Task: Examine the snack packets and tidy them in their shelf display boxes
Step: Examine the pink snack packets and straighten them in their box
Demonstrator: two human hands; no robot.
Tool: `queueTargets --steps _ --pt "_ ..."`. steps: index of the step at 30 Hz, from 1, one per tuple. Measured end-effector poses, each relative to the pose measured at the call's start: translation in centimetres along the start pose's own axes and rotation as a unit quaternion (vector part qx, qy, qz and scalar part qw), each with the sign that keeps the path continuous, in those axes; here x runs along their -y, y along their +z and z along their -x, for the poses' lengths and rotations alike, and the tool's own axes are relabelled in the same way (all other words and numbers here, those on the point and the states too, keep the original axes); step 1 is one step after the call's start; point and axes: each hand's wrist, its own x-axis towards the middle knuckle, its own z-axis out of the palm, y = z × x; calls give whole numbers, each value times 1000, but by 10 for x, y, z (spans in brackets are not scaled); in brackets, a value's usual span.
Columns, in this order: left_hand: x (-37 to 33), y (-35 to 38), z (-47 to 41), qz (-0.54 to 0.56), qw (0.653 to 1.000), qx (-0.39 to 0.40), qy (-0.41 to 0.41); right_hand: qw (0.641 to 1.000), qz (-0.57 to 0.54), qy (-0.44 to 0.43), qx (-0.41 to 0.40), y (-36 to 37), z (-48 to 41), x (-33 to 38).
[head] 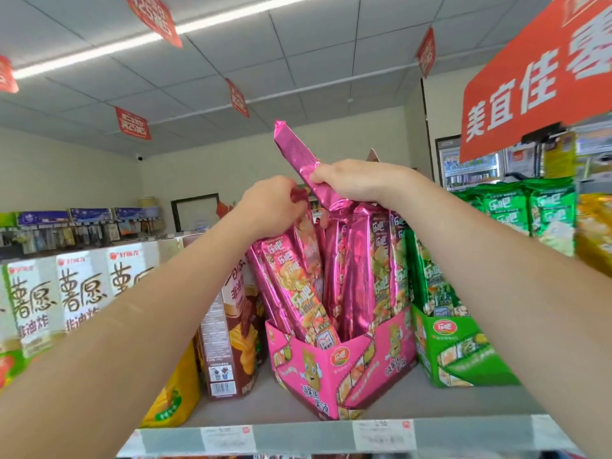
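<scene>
A pink display box (334,369) stands on the top shelf, turned at an angle, holding several tall pink snack packets (361,266). My right hand (351,180) grips one pink packet (294,150) that sticks up and leans left above the others. My left hand (271,203) pinches the top of another pink packet (298,286) leaning at the box's left side. To the right, a green display box (453,352) holds green packets (430,266) of the same kind.
A brown snack carton (228,329) and a yellow bag (172,399) stand left of the pink box, with white cartons (79,293) further left. More green packets (530,210) stand at the right. The shelf edge (298,438) carries price labels. A red sign (536,81) hangs overhead.
</scene>
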Motion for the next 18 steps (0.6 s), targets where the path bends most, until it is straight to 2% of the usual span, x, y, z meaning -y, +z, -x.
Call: queueTargets --steps 3,6,8,10,12,13,14,18 --pt "-2 7 1 9 991 129 -19 1000 -18 12 4 1 4 0" --pt "0 -3 -4 14 983 180 -33 1000 -16 13 -6 3 6 1" --pt "2 -15 -2 78 976 198 -46 1000 -4 13 -4 4 6 1" --pt "6 -30 3 248 954 157 -64 1000 1 7 5 4 6 -1" --pt "8 -42 3 460 881 78 -76 1000 -10 2 11 4 6 -2" --pt "7 -47 1 522 848 35 -84 1000 -15 -4 10 5 8 -2" --pt "5 -49 -2 542 835 -7 -94 1000 -13 -11 12 5 9 -1" --pt "0 -46 -6 505 846 -141 -101 998 2 -42 52 5 15 3"
